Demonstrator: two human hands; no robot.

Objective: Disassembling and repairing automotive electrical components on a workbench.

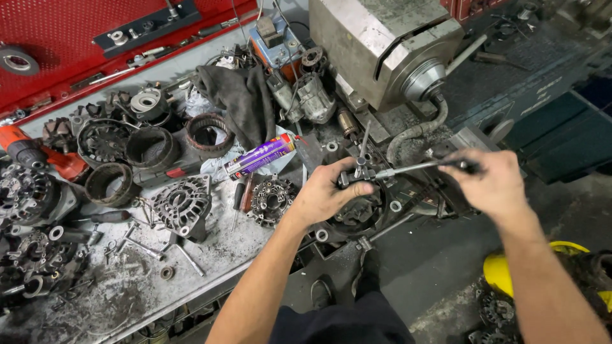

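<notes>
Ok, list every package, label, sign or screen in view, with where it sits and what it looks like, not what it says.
Purple tube: lies tilted on the bench centre, on pale plastic wrap just below the dark rag, left of the left hand; long, purple with white and yellow label areas and a red cap end.
No signs or screens in view.

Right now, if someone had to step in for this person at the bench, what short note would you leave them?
Left hand grips the hub of a cross-shaped wrench and steadies the dark alternator housing under it at the bench edge.
Right hand holds the end of the wrench's long arm.
Done: wrench sits on the housing.
Left: whether the fastener is loose cannot be told. Other stripped alternator parts and a purple spray can lie to the left.
</notes>
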